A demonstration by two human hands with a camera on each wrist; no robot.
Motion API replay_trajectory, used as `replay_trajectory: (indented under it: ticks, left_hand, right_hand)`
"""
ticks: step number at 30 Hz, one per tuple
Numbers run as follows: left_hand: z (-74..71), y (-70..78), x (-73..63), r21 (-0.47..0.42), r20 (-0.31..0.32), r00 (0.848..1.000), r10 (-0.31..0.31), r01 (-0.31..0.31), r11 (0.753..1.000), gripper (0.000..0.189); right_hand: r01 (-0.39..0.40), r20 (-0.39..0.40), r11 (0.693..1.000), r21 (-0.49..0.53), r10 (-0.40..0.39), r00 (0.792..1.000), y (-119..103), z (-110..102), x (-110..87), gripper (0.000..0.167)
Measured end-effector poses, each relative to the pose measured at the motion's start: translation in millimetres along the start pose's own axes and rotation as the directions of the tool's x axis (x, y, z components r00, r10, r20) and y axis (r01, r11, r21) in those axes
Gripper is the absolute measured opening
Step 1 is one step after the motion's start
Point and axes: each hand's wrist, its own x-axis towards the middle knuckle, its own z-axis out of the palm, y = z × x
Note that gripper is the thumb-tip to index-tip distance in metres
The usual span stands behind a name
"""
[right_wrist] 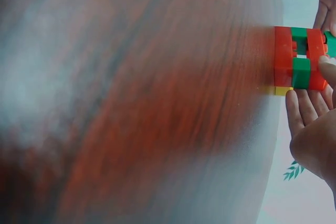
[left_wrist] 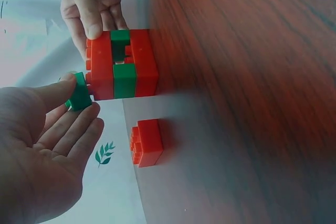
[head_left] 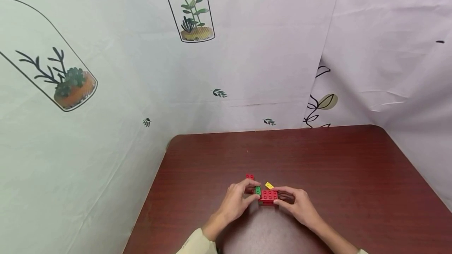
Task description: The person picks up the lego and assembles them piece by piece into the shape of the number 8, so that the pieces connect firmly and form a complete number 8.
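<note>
Brick, green (left_wrist: 80,94), pinched by left hand (head_left: 234,200) above the left end of red-and-green stack (head_left: 269,195) on table (head_left: 318,160); right hand (head_left: 301,206) grips the stack's right end. We judge crooked pressing could tilt it.

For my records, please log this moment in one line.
left hand: pinches green brick | right hand: holds brick stack | apart: red brick

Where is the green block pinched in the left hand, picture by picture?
Head: green block low, slightly right of centre, in the left hand.
Left wrist: green block left of centre, about mid-height.
Right wrist: green block at the right edge, upper half.
Shared landmark: the red-and-green stack close by.
</note>
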Motion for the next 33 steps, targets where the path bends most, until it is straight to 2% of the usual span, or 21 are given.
replay_trajectory:
  ticks: [9,20,27,33]
  left_hand:
    - [3.0,0.9,-3.1,-0.013,-0.014,1.0,0.013,-0.013,1.0,0.03]
    - [5.4,2.0,-4.7,0.051,-0.016,1.0,0.016,-0.015,0.999,0.03]
    - [6.8,4.9,-4.0,0.077,-0.02,1.0,0.022,-0.02,0.997,0.031]
    - [8.5,1.6,-4.4,0.094,-0.031,0.999,0.042,-0.039,0.995,0.03]
  right_hand:
    - [0.01,-0.001,1.0,0.004,-0.01,1.0,0.0,0.5,0.1,0.034]
    - [0.035,-0.004,0.999,0.007,-0.035,0.999,-0.9,0.5,0.7,0.034]
    - [0.017,-0.001,1.0,0.009,-0.017,1.0,-0.4,-0.5,0.3,0.034]
    - [0.011,0.003,1.0,0.001,-0.011,1.0,-0.7,-0.4,0.3,0.034]
